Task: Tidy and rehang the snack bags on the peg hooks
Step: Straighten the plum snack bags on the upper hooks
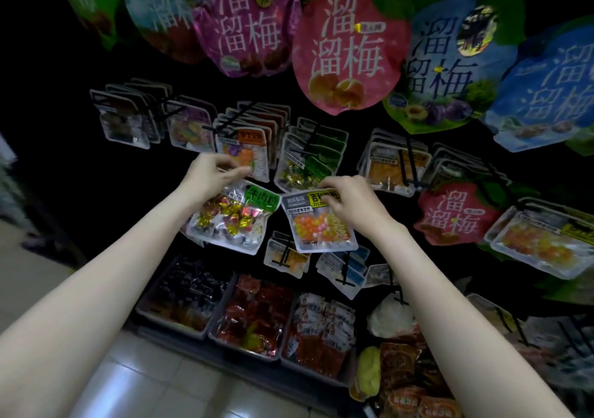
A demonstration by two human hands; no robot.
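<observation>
My left hand (214, 173) pinches the top edge of a clear snack bag with a green label (232, 218), full of gold and red wrapped sweets. My right hand (348, 199) grips the top of a second clear bag with a yellow label (316, 225), holding orange, yellow and pink balls. Both bags are held in front of the dark peg wall, side by side and slightly tilted. Just above them hang rows of similar bags on black peg hooks, one row orange-labelled (249, 147) and one green-labelled (313, 160). Whether either held bag sits on a hook is hidden by my fingers.
Large plum-shaped bags (348, 51) hang along the top. More peg rows (397, 164) fill the right side. Below, grey bins (173, 326) hold loose red and dark snack packets, with more packs (405, 376) piled at lower right. Pale floor tiles (144, 385) lie at the lower left.
</observation>
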